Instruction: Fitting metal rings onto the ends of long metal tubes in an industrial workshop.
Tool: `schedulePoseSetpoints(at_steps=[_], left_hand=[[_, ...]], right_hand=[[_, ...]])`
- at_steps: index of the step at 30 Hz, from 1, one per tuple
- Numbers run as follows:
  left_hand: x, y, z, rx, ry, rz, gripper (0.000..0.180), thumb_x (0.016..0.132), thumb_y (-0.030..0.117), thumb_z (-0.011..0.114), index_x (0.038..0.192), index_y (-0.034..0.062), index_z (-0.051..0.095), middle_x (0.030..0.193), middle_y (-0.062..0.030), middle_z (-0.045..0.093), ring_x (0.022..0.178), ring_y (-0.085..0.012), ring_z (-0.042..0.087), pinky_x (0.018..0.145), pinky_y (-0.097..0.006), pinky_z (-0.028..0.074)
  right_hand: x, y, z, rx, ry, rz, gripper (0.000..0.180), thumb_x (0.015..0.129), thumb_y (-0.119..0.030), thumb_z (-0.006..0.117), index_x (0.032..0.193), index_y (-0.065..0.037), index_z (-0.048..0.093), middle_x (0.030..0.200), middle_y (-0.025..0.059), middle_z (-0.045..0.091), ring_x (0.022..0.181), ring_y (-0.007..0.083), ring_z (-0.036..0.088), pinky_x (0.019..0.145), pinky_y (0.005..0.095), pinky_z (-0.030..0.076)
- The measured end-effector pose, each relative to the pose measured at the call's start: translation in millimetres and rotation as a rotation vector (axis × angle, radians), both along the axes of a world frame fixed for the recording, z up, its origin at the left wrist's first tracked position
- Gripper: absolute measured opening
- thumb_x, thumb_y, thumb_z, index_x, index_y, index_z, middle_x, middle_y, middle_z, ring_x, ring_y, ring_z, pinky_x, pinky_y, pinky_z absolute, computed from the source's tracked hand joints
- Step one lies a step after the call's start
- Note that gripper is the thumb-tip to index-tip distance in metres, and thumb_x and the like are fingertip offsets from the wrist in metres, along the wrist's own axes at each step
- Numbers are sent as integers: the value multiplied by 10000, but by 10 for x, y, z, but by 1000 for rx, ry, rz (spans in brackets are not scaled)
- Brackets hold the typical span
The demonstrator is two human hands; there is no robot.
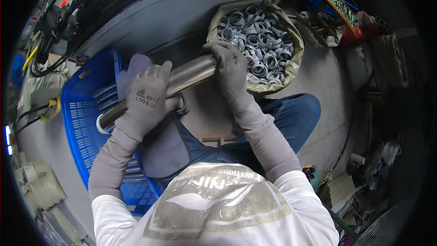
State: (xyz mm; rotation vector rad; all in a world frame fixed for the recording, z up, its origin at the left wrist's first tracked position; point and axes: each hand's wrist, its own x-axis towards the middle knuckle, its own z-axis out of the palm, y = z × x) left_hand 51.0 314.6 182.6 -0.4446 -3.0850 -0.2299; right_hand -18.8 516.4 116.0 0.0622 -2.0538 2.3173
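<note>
A shiny metal tube (pixel 191 74) lies slanted across in front of me, its right end higher up in the view. My left hand (pixel 148 93), in a grey glove, is closed around the tube's middle. My right hand (pixel 230 70), gloved too, wraps over the tube's right end; whether a ring sits under those fingers is hidden. A white ring (pixel 100 126) surrounds the tube's left end, above the blue crate (pixel 79 109). Just beyond my right hand stands an open sack (pixel 296 66) full of loose grey-white rings (pixel 259 41).
More metal tubes (pixel 132 171) lie in the blue crate at my left. A grey pad (pixel 164 150) rests over its right side, against my leg. A grey machine panel (pixel 150 18) runs along the far side. Assorted clutter (pixel 341 187) covers the floor at right.
</note>
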Motion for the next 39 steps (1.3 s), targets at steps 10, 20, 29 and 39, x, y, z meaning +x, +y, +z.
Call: schedulePoseSetpoints(at_steps=[10,20,29,39], left_hand=[[59,-257,-138,56,207,38,662,707,224,826,1291,32,582,1059,-154,646,1029,-340,625,910,-459,485],[107,-296,-119,111,158,96,594,730,195,769,1273,18,606,1077,-186,654,1026,-379,626,927,-473,488],[-205,-413,224,105,175,1,640,760,186,752,1348,9,572,1172,-201,645,1120,-385,614,987,-483,468],[-2561,-535,827,-192,687,117,520,859,181,716,1357,110,585,1269,-169,660,1191,-354,622,1037,-470,489]], right_hand=[[-1067,1470,-1698,1215,-413,-229,735,893,-613,638,1261,23,677,1309,285,663,1238,417,637,1045,483,503],[-765,881,-1402,1570,-361,80,415,862,-459,786,1154,-166,755,1320,177,627,1296,352,578,1051,446,500],[-629,1077,-298,422,-223,69,389,820,-139,840,1139,23,687,941,81,736,832,144,706,710,266,536],[-561,1085,31,569,243,239,417,1041,-224,516,1333,52,627,1291,117,670,1102,195,664,951,319,549]])
